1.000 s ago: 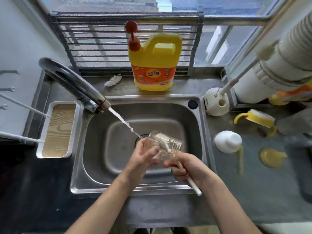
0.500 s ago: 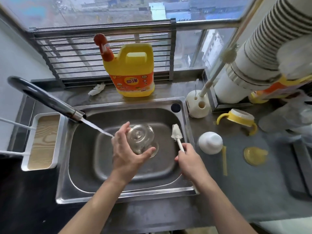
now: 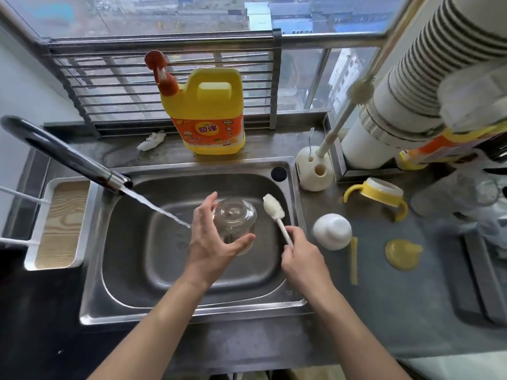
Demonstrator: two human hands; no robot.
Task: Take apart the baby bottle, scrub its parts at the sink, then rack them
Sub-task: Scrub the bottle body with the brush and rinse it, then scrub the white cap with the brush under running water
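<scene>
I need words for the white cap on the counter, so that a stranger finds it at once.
Start at the steel sink. On the grey counter just right of its rim stands the white cap. It is a plain white dome without holes; the handled ring, straw and disc near it are yellow.

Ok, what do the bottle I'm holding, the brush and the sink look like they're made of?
The bottle looks like clear glass or hard plastic, glossy; the sink shows through it, and I can't tell which. The brush has a white, matte, porous head, likely sponge or foam. The sink looks like brushed stainless steel: grey, softly reflective.
</scene>
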